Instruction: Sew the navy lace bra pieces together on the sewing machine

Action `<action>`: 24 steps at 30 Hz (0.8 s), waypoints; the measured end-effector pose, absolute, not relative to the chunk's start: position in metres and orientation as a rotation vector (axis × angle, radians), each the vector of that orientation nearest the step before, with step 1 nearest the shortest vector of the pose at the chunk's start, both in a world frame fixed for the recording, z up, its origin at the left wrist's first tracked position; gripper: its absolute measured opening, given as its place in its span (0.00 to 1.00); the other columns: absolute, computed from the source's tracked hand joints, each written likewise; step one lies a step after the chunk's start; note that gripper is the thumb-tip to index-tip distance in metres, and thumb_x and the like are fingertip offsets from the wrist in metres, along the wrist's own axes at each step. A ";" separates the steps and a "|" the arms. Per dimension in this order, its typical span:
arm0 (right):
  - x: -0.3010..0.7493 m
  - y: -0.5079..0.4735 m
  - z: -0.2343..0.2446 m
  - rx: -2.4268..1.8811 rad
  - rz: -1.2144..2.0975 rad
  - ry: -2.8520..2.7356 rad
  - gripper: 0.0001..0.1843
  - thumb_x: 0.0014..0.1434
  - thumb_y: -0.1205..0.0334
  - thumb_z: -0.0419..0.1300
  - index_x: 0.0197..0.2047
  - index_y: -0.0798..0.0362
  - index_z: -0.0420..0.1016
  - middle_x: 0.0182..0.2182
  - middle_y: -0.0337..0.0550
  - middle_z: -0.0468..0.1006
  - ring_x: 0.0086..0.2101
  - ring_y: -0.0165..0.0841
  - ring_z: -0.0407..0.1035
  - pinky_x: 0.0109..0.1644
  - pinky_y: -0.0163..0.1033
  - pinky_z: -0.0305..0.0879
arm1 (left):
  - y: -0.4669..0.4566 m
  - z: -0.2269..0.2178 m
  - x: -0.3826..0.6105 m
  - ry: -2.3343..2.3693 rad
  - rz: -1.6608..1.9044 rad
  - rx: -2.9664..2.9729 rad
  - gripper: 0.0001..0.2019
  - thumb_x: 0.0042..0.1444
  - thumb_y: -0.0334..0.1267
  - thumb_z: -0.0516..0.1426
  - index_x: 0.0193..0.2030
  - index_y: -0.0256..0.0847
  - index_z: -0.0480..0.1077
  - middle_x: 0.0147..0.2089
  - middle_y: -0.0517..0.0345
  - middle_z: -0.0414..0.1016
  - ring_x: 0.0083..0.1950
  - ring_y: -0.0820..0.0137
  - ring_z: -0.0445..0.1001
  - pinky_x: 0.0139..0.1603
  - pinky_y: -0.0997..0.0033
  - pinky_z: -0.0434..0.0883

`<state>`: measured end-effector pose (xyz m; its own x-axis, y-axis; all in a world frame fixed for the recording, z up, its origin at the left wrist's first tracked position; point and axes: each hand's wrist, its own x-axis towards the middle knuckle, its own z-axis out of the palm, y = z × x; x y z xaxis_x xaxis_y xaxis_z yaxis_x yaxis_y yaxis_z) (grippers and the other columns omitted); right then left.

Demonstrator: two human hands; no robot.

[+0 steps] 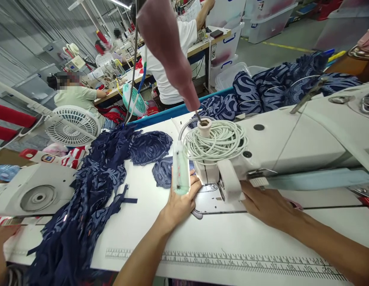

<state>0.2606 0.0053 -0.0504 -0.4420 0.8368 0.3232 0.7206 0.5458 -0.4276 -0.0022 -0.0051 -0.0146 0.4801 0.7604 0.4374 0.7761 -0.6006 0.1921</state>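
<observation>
My left hand [180,200] lies on the white table beside the needle area of the sewing machine [291,147], fingers flat against a small navy lace piece [163,171]. A work lamp head [180,171] hides part of the fingers. My right hand [266,204] reaches under the machine arm from the right; its fingertips are hidden behind the machine's head. A pink scrap [294,204] shows beside the right wrist.
A heap of navy lace fabric [91,190] trails off the table's left front. More navy fabric [279,87] is piled behind the machine. A coiled white cord [220,141] sits on the machine. A white fan [72,126] and other workers are at the back left.
</observation>
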 end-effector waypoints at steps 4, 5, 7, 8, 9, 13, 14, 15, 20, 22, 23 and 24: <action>0.255 0.009 -0.036 -1.196 0.353 -2.286 0.18 0.68 0.58 0.42 0.40 0.48 0.72 0.13 0.34 0.62 0.13 0.32 0.53 0.20 0.37 0.48 | -0.005 -0.014 -0.003 -1.393 -0.728 -2.717 0.22 0.50 0.18 0.52 0.46 0.41 0.75 0.38 0.56 0.79 0.48 0.61 0.75 0.68 0.38 0.54; 0.254 0.009 -0.032 -1.181 0.349 -2.281 0.19 0.68 0.58 0.41 0.40 0.49 0.72 0.12 0.33 0.61 0.13 0.32 0.53 0.21 0.37 0.48 | -0.005 -0.014 -0.004 -1.396 -0.714 -2.726 0.22 0.50 0.18 0.51 0.47 0.41 0.75 0.38 0.57 0.79 0.48 0.62 0.75 0.69 0.39 0.53; 0.253 0.010 -0.028 -1.159 0.341 -2.275 0.20 0.69 0.58 0.41 0.39 0.49 0.72 0.12 0.33 0.61 0.13 0.32 0.53 0.22 0.37 0.48 | -0.006 -0.013 -0.004 -1.404 -0.693 -2.741 0.23 0.51 0.18 0.51 0.49 0.42 0.75 0.38 0.57 0.79 0.47 0.63 0.75 0.69 0.41 0.54; 0.252 0.010 -0.027 -1.154 0.339 -2.273 0.20 0.69 0.57 0.40 0.38 0.49 0.72 0.12 0.34 0.62 0.14 0.32 0.53 0.22 0.37 0.48 | -0.007 -0.013 -0.005 -1.405 -0.688 -2.752 0.23 0.52 0.18 0.51 0.49 0.43 0.75 0.38 0.57 0.79 0.46 0.63 0.75 0.68 0.43 0.56; 0.252 0.010 -0.026 -1.150 0.338 -2.270 0.20 0.69 0.57 0.40 0.38 0.49 0.72 0.13 0.34 0.62 0.14 0.32 0.54 0.22 0.37 0.48 | -0.007 -0.013 -0.005 -1.408 -0.684 -2.767 0.24 0.52 0.18 0.50 0.50 0.43 0.75 0.38 0.57 0.79 0.46 0.64 0.75 0.68 0.44 0.58; 0.252 0.010 -0.023 -1.127 0.331 -2.250 0.20 0.69 0.58 0.40 0.38 0.49 0.73 0.14 0.35 0.64 0.15 0.31 0.54 0.22 0.37 0.48 | -0.009 -0.012 -0.006 -1.393 -0.700 -2.807 0.25 0.53 0.18 0.49 0.52 0.43 0.74 0.38 0.57 0.79 0.43 0.64 0.75 0.64 0.49 0.63; 0.252 0.010 -0.022 -1.124 0.330 -2.248 0.20 0.69 0.58 0.41 0.39 0.49 0.73 0.13 0.34 0.63 0.15 0.31 0.54 0.22 0.37 0.48 | -0.010 -0.011 -0.005 -1.388 -0.690 -2.810 0.24 0.53 0.19 0.50 0.52 0.43 0.74 0.38 0.57 0.79 0.42 0.65 0.75 0.64 0.50 0.63; 0.252 0.010 -0.022 -1.122 0.329 -2.248 0.20 0.68 0.58 0.41 0.39 0.49 0.73 0.13 0.34 0.63 0.14 0.31 0.54 0.22 0.37 0.48 | -0.010 -0.010 -0.005 -1.385 -0.675 -2.813 0.24 0.53 0.19 0.50 0.52 0.43 0.74 0.38 0.57 0.79 0.41 0.65 0.75 0.63 0.50 0.63; 0.252 0.007 -0.018 -1.072 0.270 -2.240 0.20 0.69 0.60 0.41 0.40 0.51 0.74 0.13 0.35 0.64 0.14 0.30 0.54 0.22 0.37 0.47 | -0.012 -0.004 -0.002 -1.381 -0.644 -2.829 0.23 0.53 0.18 0.50 0.51 0.41 0.74 0.38 0.57 0.79 0.38 0.67 0.74 0.59 0.55 0.67; 0.252 0.005 -0.016 -1.050 0.229 -2.239 0.20 0.69 0.61 0.42 0.39 0.52 0.75 0.15 0.36 0.67 0.14 0.30 0.55 0.21 0.36 0.47 | -0.013 -0.004 -0.001 -1.376 -0.641 -2.823 0.22 0.53 0.18 0.51 0.51 0.40 0.74 0.39 0.56 0.79 0.41 0.65 0.75 0.58 0.56 0.68; 0.252 0.004 -0.015 -1.058 0.218 -2.234 0.19 0.69 0.61 0.43 0.38 0.52 0.75 0.15 0.37 0.68 0.14 0.29 0.56 0.21 0.36 0.47 | -0.013 -0.004 -0.002 -1.371 -0.635 -2.817 0.22 0.53 0.18 0.51 0.51 0.40 0.73 0.40 0.55 0.79 0.44 0.64 0.75 0.57 0.57 0.68; 0.252 0.003 -0.013 -1.067 0.210 -2.231 0.19 0.69 0.60 0.44 0.38 0.52 0.75 0.16 0.38 0.70 0.15 0.29 0.57 0.20 0.36 0.48 | -0.013 -0.005 -0.002 -1.363 -0.632 -2.810 0.22 0.53 0.19 0.51 0.51 0.40 0.73 0.41 0.54 0.79 0.46 0.63 0.75 0.56 0.57 0.69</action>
